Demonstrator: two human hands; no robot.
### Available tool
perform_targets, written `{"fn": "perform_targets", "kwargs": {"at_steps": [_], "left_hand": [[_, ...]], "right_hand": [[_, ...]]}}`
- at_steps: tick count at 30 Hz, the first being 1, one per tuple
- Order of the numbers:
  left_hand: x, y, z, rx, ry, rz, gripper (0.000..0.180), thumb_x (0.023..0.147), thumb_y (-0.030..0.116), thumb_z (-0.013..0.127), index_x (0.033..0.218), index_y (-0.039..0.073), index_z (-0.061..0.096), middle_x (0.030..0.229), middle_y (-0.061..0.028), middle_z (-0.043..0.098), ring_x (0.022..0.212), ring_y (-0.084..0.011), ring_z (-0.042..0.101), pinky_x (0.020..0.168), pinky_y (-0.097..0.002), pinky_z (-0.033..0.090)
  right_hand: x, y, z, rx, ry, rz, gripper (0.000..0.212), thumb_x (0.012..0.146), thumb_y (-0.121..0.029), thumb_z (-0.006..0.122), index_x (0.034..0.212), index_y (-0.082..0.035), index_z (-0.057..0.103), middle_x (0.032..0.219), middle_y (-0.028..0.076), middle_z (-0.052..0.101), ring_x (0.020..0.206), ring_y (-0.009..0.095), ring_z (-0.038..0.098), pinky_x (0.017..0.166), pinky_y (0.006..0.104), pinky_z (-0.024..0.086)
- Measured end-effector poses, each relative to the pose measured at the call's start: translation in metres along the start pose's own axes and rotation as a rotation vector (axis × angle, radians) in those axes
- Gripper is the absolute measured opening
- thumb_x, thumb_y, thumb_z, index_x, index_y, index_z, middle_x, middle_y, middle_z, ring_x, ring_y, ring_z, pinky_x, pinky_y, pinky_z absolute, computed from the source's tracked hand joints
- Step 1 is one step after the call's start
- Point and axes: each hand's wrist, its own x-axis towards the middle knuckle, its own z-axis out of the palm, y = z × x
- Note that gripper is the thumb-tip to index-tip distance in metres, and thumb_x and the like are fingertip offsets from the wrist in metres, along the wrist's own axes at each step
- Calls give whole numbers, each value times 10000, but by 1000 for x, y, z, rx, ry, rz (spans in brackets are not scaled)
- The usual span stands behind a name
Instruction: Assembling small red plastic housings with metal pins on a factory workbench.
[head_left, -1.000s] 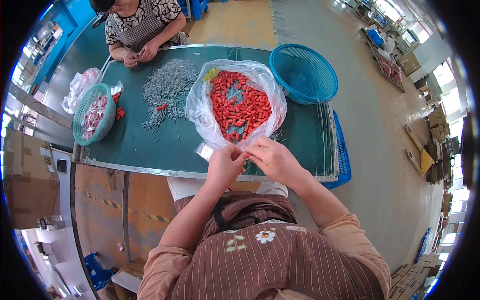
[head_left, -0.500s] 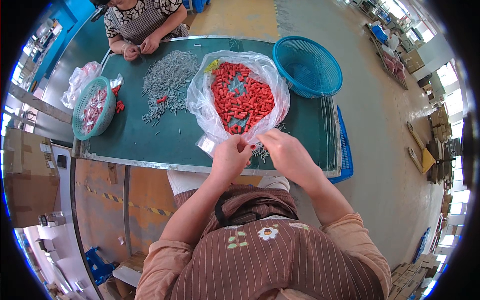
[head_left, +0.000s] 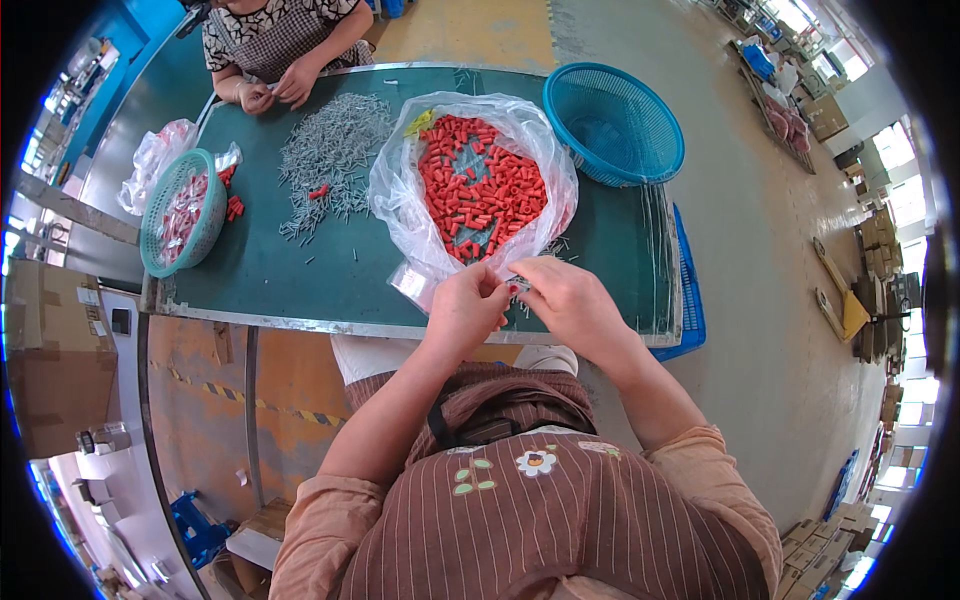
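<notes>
My left hand (head_left: 463,308) is closed around a small red plastic sleeve (head_left: 514,289), with only its end showing past the fingers. Against that end, my right hand (head_left: 575,307) is pinched; a greyish bit shows at its fingertips, too small to name. Both hands meet above the table's near edge, just in front of an open clear plastic bag (head_left: 396,197) with many red sleeves (head_left: 490,205) in it. Small grey metal pins or screws (head_left: 558,246) lie partly hidden behind my right hand.
On the green table (head_left: 330,285), a large pile of grey metal pieces (head_left: 335,140) lies left of the bag. A teal basket (head_left: 213,220) of wrapped red parts stands far left, a blue basket (head_left: 620,160) back right. Across the table, a co-worker's hands (head_left: 272,95) handle something small.
My right fingertips have come in closer to the red sleeve, and a greyish bit now shows between the hands. My left hand keeps its grip. The whole view has shifted slightly.
</notes>
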Motion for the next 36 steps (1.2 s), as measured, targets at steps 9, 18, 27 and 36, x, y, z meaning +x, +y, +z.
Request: {"fn": "perform_targets", "kwargs": {"at_steps": [9,18,27,36], "left_hand": [[4,-1,-3,-108,-150,-32,150,863,145,629,853,-1,594,696,-37,621,560,-89,586,496,-246,486],[1,-19,-3,-80,-282,136,220,857,156,660,1016,7,635,826,13,618,734,-41,544,648,-207,450],[-7,-6,0,-211,-300,199,158,847,131,662,936,5,631,772,13,612,701,-45,538,638,-216,450],[-11,-3,-3,-150,-321,175,101,872,102,630,894,4,626,808,17,609,727,-48,535,653,-207,441]], "right_hand": [[-12,10,3,-154,-47,-55,125,789,-105,615,886,-27,630,994,129,589,960,298,584,767,394,486],[-18,16,-3,420,-21,303,85,769,-66,644,836,-19,623,793,106,591,750,245,601,692,322,473],[-20,16,-21,484,-146,321,122,754,-85,672,805,-13,588,771,80,561,720,173,560,661,301,451],[-25,17,-29,419,-229,177,153,760,-45,691,769,-41,538,803,-1,492,677,66,466,582,217,386]]}}
